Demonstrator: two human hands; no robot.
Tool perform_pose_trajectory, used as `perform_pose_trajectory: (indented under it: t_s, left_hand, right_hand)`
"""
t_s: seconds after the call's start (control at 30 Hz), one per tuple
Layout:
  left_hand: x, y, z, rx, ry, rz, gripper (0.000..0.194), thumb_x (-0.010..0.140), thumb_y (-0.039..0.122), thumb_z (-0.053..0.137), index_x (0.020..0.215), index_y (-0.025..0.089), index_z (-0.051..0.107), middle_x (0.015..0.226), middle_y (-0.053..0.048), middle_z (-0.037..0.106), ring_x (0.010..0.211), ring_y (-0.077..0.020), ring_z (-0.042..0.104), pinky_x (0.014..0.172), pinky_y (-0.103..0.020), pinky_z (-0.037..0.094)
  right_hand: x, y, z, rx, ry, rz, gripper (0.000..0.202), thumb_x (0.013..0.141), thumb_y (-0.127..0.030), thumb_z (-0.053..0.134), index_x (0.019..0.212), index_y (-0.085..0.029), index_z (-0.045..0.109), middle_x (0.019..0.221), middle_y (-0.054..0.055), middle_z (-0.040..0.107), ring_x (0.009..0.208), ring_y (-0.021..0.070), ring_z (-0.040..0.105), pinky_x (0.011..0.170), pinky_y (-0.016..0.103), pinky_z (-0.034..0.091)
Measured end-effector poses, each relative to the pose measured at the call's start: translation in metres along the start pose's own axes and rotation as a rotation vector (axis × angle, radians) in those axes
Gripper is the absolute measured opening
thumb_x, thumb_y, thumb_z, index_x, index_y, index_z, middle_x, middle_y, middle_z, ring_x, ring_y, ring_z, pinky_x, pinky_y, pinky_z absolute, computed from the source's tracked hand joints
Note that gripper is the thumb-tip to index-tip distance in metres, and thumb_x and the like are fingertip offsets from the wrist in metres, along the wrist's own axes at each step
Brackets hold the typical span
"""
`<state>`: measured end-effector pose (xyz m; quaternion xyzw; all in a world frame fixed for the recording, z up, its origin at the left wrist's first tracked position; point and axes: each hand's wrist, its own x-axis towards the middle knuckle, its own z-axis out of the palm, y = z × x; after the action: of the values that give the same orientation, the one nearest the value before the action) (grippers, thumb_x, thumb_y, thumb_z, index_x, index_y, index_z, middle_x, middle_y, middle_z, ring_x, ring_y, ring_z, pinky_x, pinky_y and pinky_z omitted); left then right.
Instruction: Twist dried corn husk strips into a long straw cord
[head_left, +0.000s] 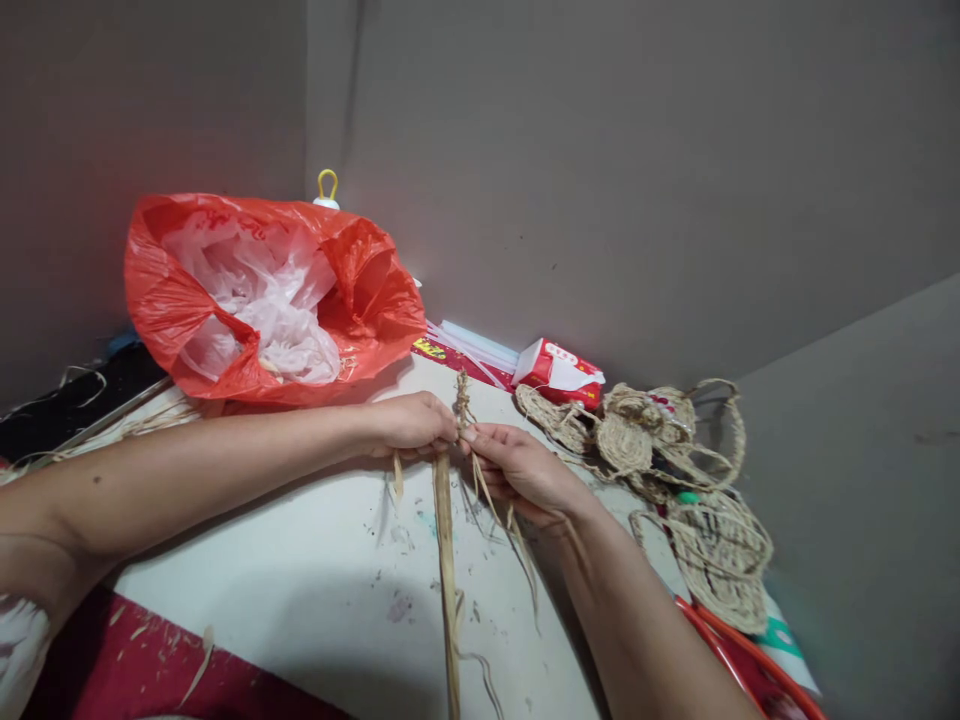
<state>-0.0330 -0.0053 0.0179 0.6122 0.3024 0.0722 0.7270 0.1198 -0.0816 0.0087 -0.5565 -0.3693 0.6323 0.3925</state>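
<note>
The left hand point(418, 424) and the right hand point(529, 478) meet above a white, speckled desk point(330, 590), working on a short, tan braid of twisted straw fibre point(463, 392) that stands upright between them. The left grip is closed, its fingers pinched at the braid's lower part; a short, pale straw end point(397, 475) hangs below it. The right grip pinches the braid between thumb and forefinger, with thin, loose straw strands point(523, 560) trailing beneath that hand. A long, flat, tan straw strip point(445, 570) runs down from between the hands toward the near edge of the view. Behind the left forearm sits an open, red plastic bag point(154, 300) with crumpled, translucent white plastic point(289, 320) inside. Beyond the right hand, a red-and-white tissue packet point(550, 365) lies near the wall, just beside a heap of coarse, beige woven straw pieces point(626, 442). At the lower left, pale straw scraps point(204, 660) lie on a dark red surface point(150, 665).
</note>
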Motion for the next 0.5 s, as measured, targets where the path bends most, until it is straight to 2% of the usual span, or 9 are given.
perform_pose_trajectory:
  t_s: [0.13,0.23,0.4,0.5]
  left_hand:
    - [0.0053,-0.0048,-0.004,0.297,0.059,0.156,0.016,0.074,0.018,0.053,0.066,0.013,0.066,0.048,0.005,0.046,0.043,-0.0053,0.03,0.042,-0.019,0.02]
    - [0.0077,-0.005,-0.0048,0.345,0.066,0.143,0.015,0.072,0.018,0.053,0.064,0.013,0.065,0.054,0.003,0.053,0.046,-0.0059,0.036,0.044,-0.019,0.023]
    - [0.0071,-0.0034,-0.0046,0.164,-0.011,-0.004,0.021,0.074,0.024,0.052,0.055,0.015,0.052,0.039,0.008,0.03,0.034,-0.0054,0.02,0.037,-0.022,0.012]
    - [0.0067,-0.0049,-0.0045,0.057,-0.033,-0.005,0.023,0.074,0.024,0.053,0.054,0.015,0.049,0.039,0.008,0.028,0.033,-0.0043,0.019,0.036,-0.022,0.01]
  right_hand:
    - [-0.0005,0.0009,-0.0067,-0.096,-0.076,-0.002,0.032,0.071,-0.045,0.07,0.069,-0.017,0.055,0.044,-0.012,0.028,0.039,0.0044,0.016,0.037,0.018,0.01]
    - [-0.0012,0.0008,-0.0073,-0.254,-0.057,-0.045,0.032,0.074,-0.047,0.065,0.07,-0.017,0.055,0.045,-0.011,0.031,0.04,0.0055,0.02,0.038,0.019,0.012]
    - [-0.0041,-0.0034,-0.0034,-0.552,0.026,-0.143,0.028,0.079,-0.043,0.055,0.071,-0.017,0.057,0.05,-0.008,0.037,0.043,0.0071,0.026,0.042,0.021,0.019]
    - [-0.0049,-0.0046,-0.0018,-0.666,0.043,-0.214,0.026,0.081,-0.039,0.052,0.069,-0.016,0.057,0.055,-0.006,0.041,0.049,0.0088,0.031,0.046,0.022,0.025]
